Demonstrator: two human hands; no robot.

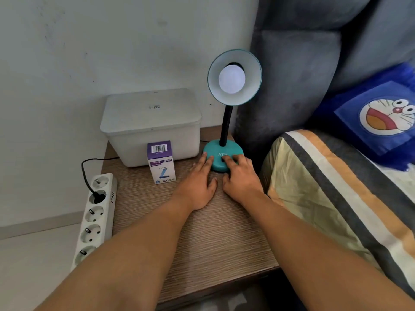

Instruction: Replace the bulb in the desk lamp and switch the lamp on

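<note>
At the back right of the wooden nightstand (202, 232) stands the teal desk lamp (224, 158), bulb (231, 79) glowing white. Right hand (241, 178) presses fingertips onto its base; left hand (198, 187) lies flat, fingers spread, touching the base. Bulb box (161, 162) just left.

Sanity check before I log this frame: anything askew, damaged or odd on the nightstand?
Only one oddity: the bulb box stands upside down, print inverted, in front of the white bin. Lamp upright, bulb seated, nothing spilled or visibly damaged.
</note>
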